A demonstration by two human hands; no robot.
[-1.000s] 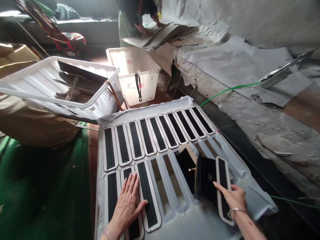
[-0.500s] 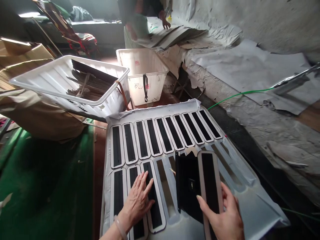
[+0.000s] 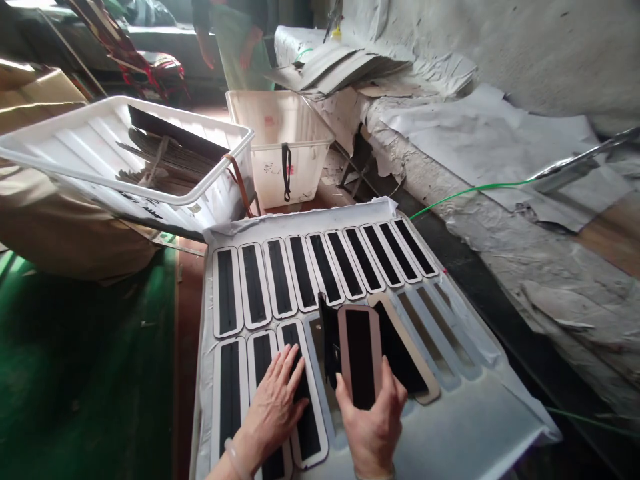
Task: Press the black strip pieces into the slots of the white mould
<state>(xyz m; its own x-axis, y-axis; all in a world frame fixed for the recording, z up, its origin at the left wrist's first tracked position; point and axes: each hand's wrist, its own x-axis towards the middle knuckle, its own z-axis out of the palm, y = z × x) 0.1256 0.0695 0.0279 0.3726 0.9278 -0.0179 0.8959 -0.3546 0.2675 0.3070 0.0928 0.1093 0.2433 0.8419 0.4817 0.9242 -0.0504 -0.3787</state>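
Gripping a long rounded-end black strip with a pale border [image 3: 361, 357] at its near end, right hand [image 3: 374, 427] closed around it with thumb on the left edge and fingers on the right, low in the centre of the frame. Holding that strip just above a small fanned stack of similar black pieces [image 3: 400, 353] lying on the white moulded plastic tray [image 3: 450, 427]. Pressing flat, left hand [image 3: 275, 407] open with fingers spread, clamped on nothing, resting on bordered strips already seated in the tray's near row [image 3: 300, 393] at lower left of centre. Filling the far row [image 3: 320, 270] across the middle of the frame, more strips lying side by side. Sitting beyond, a tilted white plastic crate [image 3: 125, 167] at upper left and a white tub [image 3: 280, 143] at top centre.
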